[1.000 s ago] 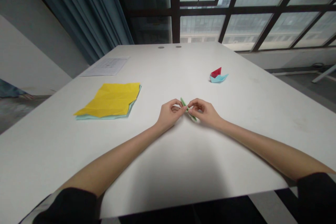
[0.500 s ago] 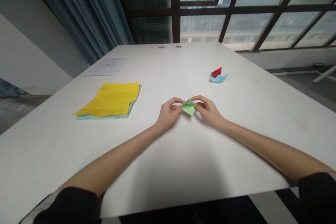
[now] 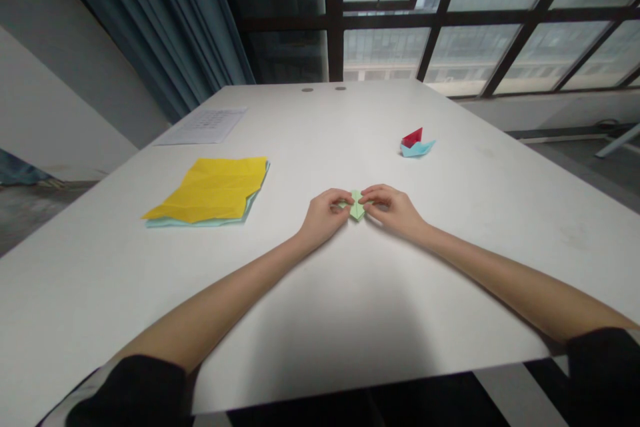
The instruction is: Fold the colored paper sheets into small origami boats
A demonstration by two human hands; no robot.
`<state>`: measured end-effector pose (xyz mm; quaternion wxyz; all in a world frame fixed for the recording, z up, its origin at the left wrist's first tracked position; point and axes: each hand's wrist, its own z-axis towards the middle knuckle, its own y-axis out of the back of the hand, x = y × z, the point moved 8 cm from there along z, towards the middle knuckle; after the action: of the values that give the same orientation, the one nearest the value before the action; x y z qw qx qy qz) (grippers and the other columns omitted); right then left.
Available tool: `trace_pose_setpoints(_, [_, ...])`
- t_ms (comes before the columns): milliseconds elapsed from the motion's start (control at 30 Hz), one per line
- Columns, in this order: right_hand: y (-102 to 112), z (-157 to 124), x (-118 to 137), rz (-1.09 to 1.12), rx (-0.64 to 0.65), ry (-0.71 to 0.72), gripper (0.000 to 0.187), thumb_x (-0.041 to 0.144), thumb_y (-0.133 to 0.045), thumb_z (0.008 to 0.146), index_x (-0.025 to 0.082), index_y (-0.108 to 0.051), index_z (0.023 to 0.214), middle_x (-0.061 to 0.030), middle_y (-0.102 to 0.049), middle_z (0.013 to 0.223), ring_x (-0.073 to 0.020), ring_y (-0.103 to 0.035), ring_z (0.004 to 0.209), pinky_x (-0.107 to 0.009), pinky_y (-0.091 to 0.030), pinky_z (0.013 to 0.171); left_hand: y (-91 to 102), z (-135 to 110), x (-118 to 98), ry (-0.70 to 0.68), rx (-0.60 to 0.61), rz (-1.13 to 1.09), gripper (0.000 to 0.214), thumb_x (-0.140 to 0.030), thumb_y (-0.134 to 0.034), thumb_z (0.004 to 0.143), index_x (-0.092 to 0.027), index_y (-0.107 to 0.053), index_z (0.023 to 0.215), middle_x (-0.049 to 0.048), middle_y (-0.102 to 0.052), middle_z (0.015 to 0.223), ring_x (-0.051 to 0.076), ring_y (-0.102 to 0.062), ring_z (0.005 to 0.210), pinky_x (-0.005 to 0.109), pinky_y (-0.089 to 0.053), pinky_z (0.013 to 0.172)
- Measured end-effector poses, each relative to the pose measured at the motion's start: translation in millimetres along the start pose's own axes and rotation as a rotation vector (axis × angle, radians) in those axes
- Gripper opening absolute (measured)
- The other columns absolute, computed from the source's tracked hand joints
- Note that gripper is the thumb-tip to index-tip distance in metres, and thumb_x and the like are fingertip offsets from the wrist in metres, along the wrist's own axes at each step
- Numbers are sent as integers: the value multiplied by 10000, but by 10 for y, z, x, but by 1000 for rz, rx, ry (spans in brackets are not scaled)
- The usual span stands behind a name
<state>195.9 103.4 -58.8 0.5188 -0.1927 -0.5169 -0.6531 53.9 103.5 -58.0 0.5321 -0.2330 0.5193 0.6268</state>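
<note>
A small piece of folded green paper (image 3: 357,211) is held just above or on the white table, between both hands. My left hand (image 3: 327,215) pinches its left side with thumb and forefinger. On the other side, my right hand (image 3: 391,208) grips the right part, its fingers closed on the paper. A crease runs down the paper's middle, and its lower end comes to a blunt point. The fingertips cover both side edges.
Beyond my right hand stands a folded paper boat (image 3: 417,149) in light blue and red. To the left lies a stack of yellow paper (image 3: 215,188) over pale green sheets. A printed sheet (image 3: 205,125) rests farther back on the white table (image 3: 310,320).
The green paper has changed shape: its wide diamond face now shows narrower, with a centre crease. Both hands have shifted slightly, with their fingertips closer together over it.
</note>
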Motion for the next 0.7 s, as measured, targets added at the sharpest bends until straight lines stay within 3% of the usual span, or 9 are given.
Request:
trace_pose_setpoints(200, [-53, -27, 89, -306, 80, 152, 200, 162, -531, 781, 206, -674, 913, -60, -657, 987, -178, -617, 885, -345, -480, 831, -117, -24, -113, -167, 128, 357, 141, -119, -551, 737, -182, -650, 814, 49, -654, 988, 152, -607, 883, 292, -485, 792])
trace_pose_setpoints(367, [-111, -37, 113, -482, 166, 215, 148, 221, -542, 812, 185, -667, 884, -56, -682, 818, -207, -602, 837, -364, -440, 812, -139, -37, -121, -225, 143, 537, 133, -174, -558, 773, -181, -678, 832, 42, -690, 936, 194, -571, 945, 348, -435, 888])
trace_pose_setpoints(700, [-118, -23, 77, -522, 180, 171, 154, 303, -570, 821, 188, -648, 888, -57, -680, 875, -209, -582, 879, -356, -405, 819, -182, -49, -153, -238, 218, 701, 168, -224, -523, 817, -190, -686, 836, 39, -694, 971, 232, -535, 983, 371, -421, 856])
